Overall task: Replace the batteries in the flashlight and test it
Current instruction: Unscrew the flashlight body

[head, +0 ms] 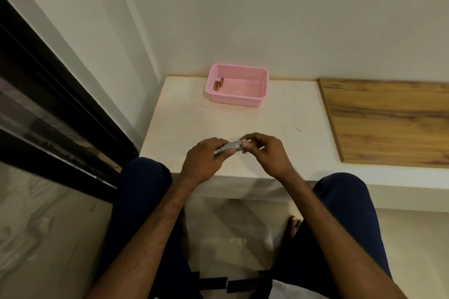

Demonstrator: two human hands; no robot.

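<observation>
A small silver flashlight [230, 147] lies across both my hands just above the near part of the white table [194, 119]. My left hand [206, 158] wraps around its left half. My right hand [264, 153] pinches its right end with fingertips, hiding that end. Copper-coloured batteries [218, 84] lie in the left corner of a pink plastic basket [257, 102] at the back of the table, far from both hands.
A wooden board [388, 119] covers the ledge to the right of the table. A white wall stands behind, a dark window frame [48, 104] to the left. My knees in dark trousers sit under the table's front edge.
</observation>
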